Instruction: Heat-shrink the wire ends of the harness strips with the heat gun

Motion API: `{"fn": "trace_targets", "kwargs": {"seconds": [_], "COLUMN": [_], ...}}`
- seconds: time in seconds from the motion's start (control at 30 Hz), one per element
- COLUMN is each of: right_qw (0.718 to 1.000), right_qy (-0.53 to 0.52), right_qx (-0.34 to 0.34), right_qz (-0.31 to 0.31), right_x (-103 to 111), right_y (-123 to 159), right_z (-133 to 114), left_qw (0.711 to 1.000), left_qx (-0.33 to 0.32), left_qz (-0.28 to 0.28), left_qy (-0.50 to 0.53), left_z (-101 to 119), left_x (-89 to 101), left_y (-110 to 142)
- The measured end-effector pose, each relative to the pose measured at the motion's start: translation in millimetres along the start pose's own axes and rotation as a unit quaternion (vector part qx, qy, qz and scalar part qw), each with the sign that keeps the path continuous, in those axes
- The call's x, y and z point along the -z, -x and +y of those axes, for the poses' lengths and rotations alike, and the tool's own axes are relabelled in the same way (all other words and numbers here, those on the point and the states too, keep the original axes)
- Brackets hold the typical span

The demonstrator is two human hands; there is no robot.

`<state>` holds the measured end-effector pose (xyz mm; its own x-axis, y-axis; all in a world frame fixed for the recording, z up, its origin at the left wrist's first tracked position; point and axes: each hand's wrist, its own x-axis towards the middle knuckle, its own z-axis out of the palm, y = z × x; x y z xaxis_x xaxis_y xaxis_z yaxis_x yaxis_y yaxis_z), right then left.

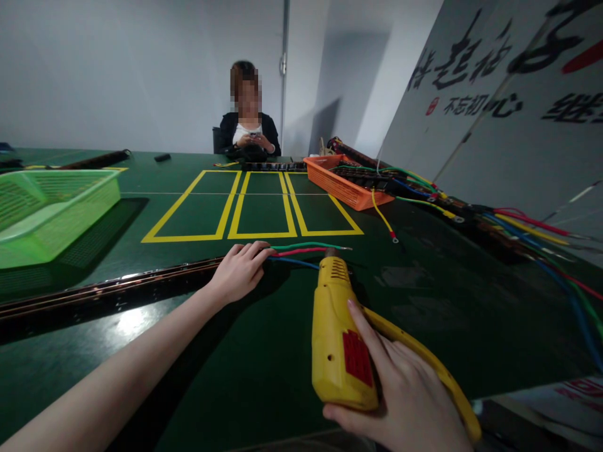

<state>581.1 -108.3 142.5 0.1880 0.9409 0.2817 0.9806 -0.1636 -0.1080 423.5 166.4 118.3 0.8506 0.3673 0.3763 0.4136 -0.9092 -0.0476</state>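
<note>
Within the right grip [409, 395] sits a yellow heat gun [335, 333]

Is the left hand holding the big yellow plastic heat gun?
No, the right hand grips the yellow plastic heat gun, while the left hand holds thin green, red and blue wires.

You face a pale wall [117, 75] behind the green bench [264, 358], which catches a glare [132, 323]; dark lettering [466, 107] marks the grey wall [419, 150] rightward.

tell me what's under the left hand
The dark strip runs in from one side, and green, red and blue wires come out the other. The left hand covers the stretch between, so how they join cannot be seen.
</note>
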Motion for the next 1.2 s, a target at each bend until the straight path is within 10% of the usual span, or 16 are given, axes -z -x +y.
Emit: {"fn": "trace_targets", "kwargs": {"seconds": [0.67,1.2], "right_qw": [0.994,0.995], "right_qy": [-0.043,-0.082], "right_qx": [0.096,0.061], "right_qz": [-0.029,-0.015], "right_x": [-17,-6], "right_y": [-19,-10], "right_z": [-68,-33], "left_qw": [1.000,1.000], "left_qx": [0.007,-0.006], "left_qz": [0.013,-0.010], "left_qy": [-0.003,-0.023], "left_z": [2,0], "left_x": [-1.9,-0.4], "left_y": [-1,0]}}
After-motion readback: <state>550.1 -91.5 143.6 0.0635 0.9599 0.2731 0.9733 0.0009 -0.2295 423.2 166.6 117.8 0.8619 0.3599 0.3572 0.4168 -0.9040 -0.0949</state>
